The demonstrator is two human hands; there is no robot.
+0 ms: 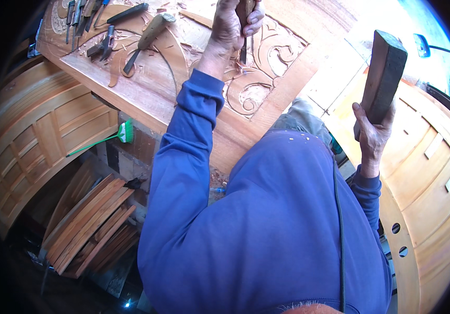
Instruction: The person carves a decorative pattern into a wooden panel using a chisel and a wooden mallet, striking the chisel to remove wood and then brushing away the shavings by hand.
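Note:
Near the top edge, my left hand (229, 26) is closed round the wooden handle of a carving chisel (243, 54). Its dark blade points down at the carved wooden panel (227, 132), which bears scrolls and leaf curves in relief. Raised to the right of the panel, my right hand (376, 131) grips the lower end of a thick wooden block (383, 73). The block stands almost upright, apart from the chisel. Left of my left wrist lie another chisel (153, 32) with a pale, worn handle and a small hammer (102, 46).
Several carving tools (81, 15) lie at the panel's far left corner, among wood shavings. Panelled doors (52, 133) stand at the left and another large panel (429, 141) at the right. Below left are a green broom (125, 132) and stacked curved boards (91, 225).

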